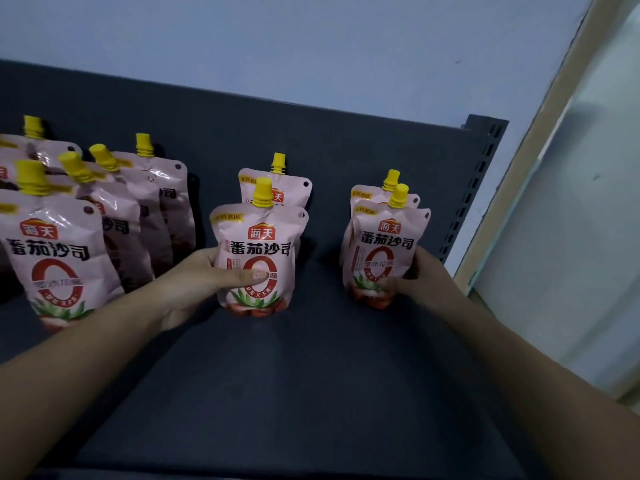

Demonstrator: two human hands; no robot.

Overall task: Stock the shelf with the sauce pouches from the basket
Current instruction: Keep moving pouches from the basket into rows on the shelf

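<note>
Pink sauce pouches with yellow caps stand upright on a dark grey shelf (311, 368). My left hand (194, 289) grips the front pouch of the middle row (258, 244), thumb across its label; another pouch (277, 188) stands behind it. My right hand (420, 275) grips the front pouch of the right row (384, 244) from its right side, fingers curled round its lower part; one more pouch (367, 195) stands just behind. The basket is out of view.
Several more pouches (55, 251) stand in rows at the left of the shelf. The shelf's slotted upright (474, 188) rises at the right end. A pale wall (311, 46) is behind and a beige frame (540, 140) is on the right.
</note>
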